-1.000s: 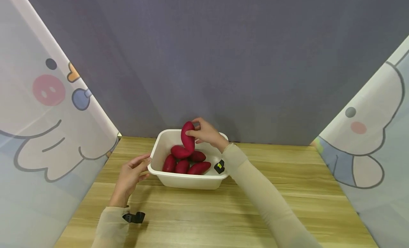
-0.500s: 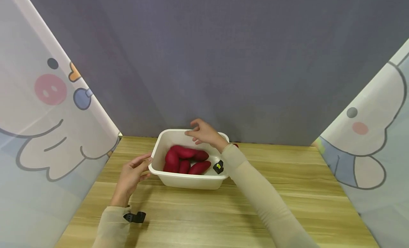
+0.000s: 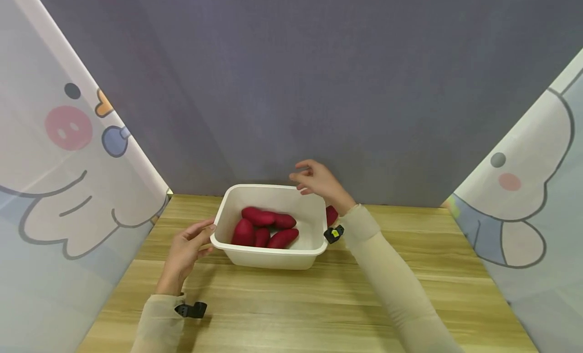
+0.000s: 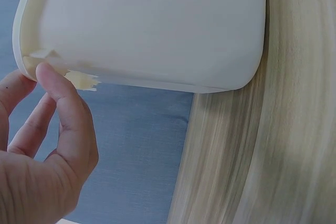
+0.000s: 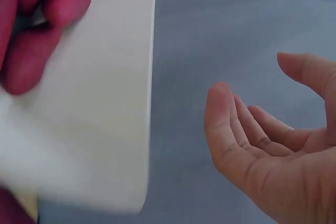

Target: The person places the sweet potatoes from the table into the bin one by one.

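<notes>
Several smooth red sweet potatoes [image 3: 258, 216] lie grouped in the left part of a white plastic basin [image 3: 273, 260]; its right part shows bare floor. My left hand [image 3: 183, 254] pinches the basin's left rim between thumb and fingers, also seen with the hand [image 4: 52, 145] in the left wrist view. Above the back right rim, my right hand [image 3: 320, 182] hovers with loosely bent, parted fingers and nothing between them. The right wrist view has this hand [image 5: 283, 150] apart from the basin wall [image 5: 105, 103].
Another red sweet potato [image 3: 332, 215] lies on the wooden table [image 3: 273, 312] just right of the basin, partly hidden by it and my right wrist. A grey curtain [image 3: 309, 90] rises behind. Cartoon-printed cloths [image 3: 68, 191] flank both sides.
My right hand let a sweet potato drop onto the others in the basin. It then moved right and up, past the back rim. The left hand stayed on the left rim.
</notes>
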Tool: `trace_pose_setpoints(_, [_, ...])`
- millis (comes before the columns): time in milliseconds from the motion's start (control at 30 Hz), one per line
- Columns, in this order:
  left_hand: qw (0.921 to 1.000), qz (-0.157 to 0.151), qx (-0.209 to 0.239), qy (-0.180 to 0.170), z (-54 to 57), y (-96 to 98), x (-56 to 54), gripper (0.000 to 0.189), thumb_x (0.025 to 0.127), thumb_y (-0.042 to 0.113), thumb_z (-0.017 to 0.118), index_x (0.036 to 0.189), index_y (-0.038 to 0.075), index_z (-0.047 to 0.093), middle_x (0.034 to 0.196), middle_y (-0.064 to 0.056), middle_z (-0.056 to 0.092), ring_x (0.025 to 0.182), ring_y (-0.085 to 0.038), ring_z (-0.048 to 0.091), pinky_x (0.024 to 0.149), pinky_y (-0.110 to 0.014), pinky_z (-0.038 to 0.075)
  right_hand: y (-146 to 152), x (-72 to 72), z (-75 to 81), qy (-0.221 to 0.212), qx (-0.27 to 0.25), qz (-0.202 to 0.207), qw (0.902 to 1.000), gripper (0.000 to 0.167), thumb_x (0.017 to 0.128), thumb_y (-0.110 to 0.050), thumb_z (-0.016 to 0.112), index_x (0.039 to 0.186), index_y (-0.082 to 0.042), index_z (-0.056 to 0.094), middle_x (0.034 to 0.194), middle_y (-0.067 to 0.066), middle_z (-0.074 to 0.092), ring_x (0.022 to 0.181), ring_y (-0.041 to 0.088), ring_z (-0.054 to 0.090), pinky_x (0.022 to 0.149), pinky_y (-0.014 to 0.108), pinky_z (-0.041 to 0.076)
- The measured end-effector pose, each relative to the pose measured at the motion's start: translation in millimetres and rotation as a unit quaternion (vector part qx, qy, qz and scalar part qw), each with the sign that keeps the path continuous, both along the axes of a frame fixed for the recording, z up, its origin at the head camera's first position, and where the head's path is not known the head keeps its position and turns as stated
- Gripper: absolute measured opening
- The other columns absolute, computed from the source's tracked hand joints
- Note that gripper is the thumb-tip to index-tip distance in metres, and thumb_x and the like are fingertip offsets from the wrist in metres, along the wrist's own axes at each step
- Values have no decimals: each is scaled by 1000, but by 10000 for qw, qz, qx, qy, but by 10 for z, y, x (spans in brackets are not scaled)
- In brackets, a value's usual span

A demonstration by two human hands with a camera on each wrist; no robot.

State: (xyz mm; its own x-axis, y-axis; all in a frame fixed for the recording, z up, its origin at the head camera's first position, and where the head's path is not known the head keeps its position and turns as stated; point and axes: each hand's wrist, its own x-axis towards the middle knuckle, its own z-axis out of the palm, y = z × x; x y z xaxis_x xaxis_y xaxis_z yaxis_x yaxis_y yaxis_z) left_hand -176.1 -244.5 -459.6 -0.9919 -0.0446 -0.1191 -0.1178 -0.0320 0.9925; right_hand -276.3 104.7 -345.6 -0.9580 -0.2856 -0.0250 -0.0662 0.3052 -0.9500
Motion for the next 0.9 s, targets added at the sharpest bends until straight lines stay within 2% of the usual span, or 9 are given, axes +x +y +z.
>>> trace_pose_setpoints(167, [10000, 3, 4, -11, -13, -10, 0, 48, 94, 30, 74, 134, 6, 64, 108, 3, 67, 89, -14, 66, 68, -26, 59, 329, 34, -149, -27, -108, -499, 9987, 55, 98, -26, 67, 142, 1, 47, 123, 21, 60, 101, 40, 65, 84, 45, 58])
trace_pose_setpoints(367, [10000, -15, -70, 16, -10, -38, 1, 47, 94, 31, 74, 134, 7, 64, 107, 6, 67, 90, -14, 66, 70, -28, 59, 603, 65, -462, -262, -321, -1251, 9913, 55, 99, -21, 66, 142, 6, 45, 124, 25, 56, 106, 47, 60, 91, 55, 53])
trace_pose_setpoints(667, [10000, 27, -28, 8, -5, -47, -7, 47, 94, 30, 74, 133, 7, 65, 106, 5, 68, 89, -14, 67, 69, -29, 60, 795, 56, -1052, -702, -399, -2039, 9757, 58, 97, -19, 66, 141, 9, 42, 127, 28, 54, 104, 41, 59, 90, 58, 53])
trace_pose_setpoints(900, [10000, 27, 19, -10, -4, -43, -7, 46, 94, 29, 74, 133, 7, 65, 107, 5, 67, 90, -16, 66, 69, -27, 59, 825, 100, -1344, -853, -93, -2505, 9643, 68, 93, -25, 69, 142, 10, 38, 112, 22, 52, 91, 31, 58, 77, 51, 59])
